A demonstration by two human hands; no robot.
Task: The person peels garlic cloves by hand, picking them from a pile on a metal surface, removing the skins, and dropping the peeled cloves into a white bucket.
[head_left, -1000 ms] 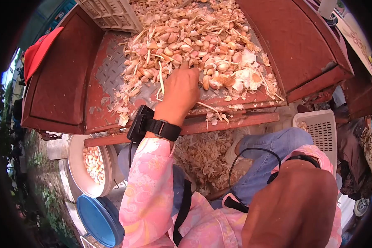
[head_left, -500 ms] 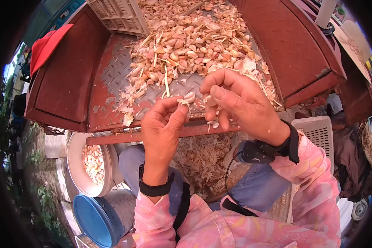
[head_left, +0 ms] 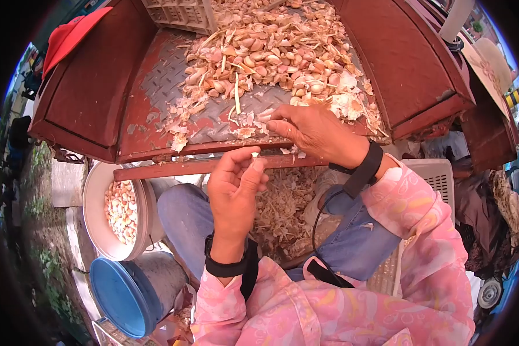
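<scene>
My left hand [head_left: 236,193] is raised just in front of the red ledge, thumb and forefinger pinched on a garlic clove [head_left: 255,154]; only its small white tip shows. My right hand [head_left: 326,135] reaches over the front of the metal bed, its fingertips closed on a pale pinkish piece [head_left: 264,116] that looks like another clove. Beyond the hands spreads a heap of garlic cloves [head_left: 271,55] with dry skins and stalks mixed in. One pale stalk [head_left: 237,92] stands out at the heap's near edge.
Red side panels [head_left: 92,86] flank the bed, and a plastic crate [head_left: 184,14] sits at its back left. At left are a white bucket [head_left: 89,213] holding cloves and a blue-lidded bucket [head_left: 115,297]. Garlic skins [head_left: 288,207] lie between my knees. A pale basket [head_left: 441,173] stands right.
My left hand has moved down and back from the heap. The right hand has gone left and slightly down, its spread fingers now closed at the bed's surface. The view has shifted slightly.
</scene>
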